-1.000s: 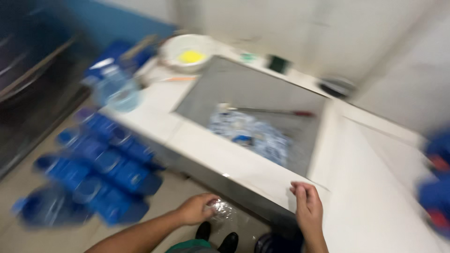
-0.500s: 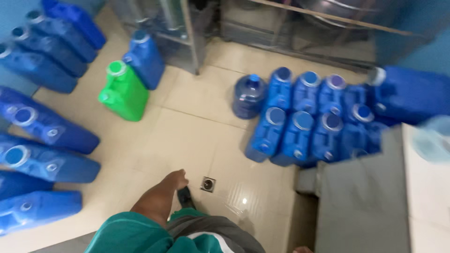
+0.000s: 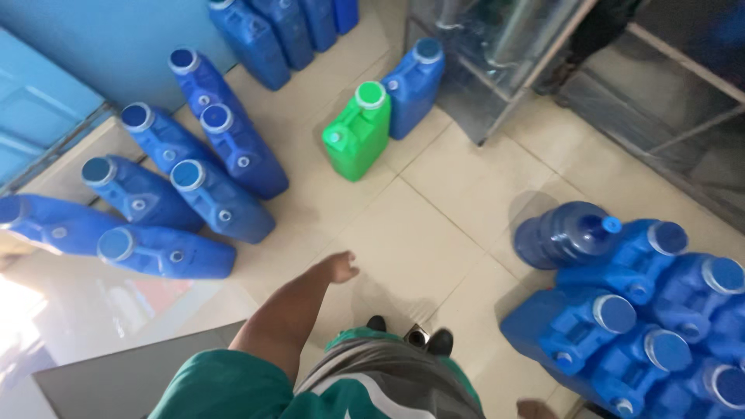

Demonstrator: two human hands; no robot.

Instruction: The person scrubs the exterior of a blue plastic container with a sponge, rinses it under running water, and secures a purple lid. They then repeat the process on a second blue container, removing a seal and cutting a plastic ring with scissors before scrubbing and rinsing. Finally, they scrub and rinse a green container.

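I look straight down at a beige tiled floor (image 3: 434,209). My left hand (image 3: 339,268) hangs low over the tiles at the end of my bare forearm. Its fingers curl away from the camera, and nothing shows in it. Only a sliver of my right hand (image 3: 534,408) appears at the bottom edge. A green jerrycan (image 3: 358,132) stands upright ahead of my left hand, with a blue jerrycan (image 3: 415,81) right beside it. My green shirt and two black shoes (image 3: 442,340) fill the bottom middle.
Several blue jerrycans (image 3: 209,174) stand to the left along a blue wall (image 3: 93,39). Several more (image 3: 644,326) are packed at the right behind a round blue water bottle (image 3: 563,233). A metal-framed stand (image 3: 497,46) is at the top right, a grey panel (image 3: 132,372) at the bottom left.
My view has swung left from the sink counter to the floor. The left cluster of blue cans and the green can are now nearer the middle. My left arm stays lowered.
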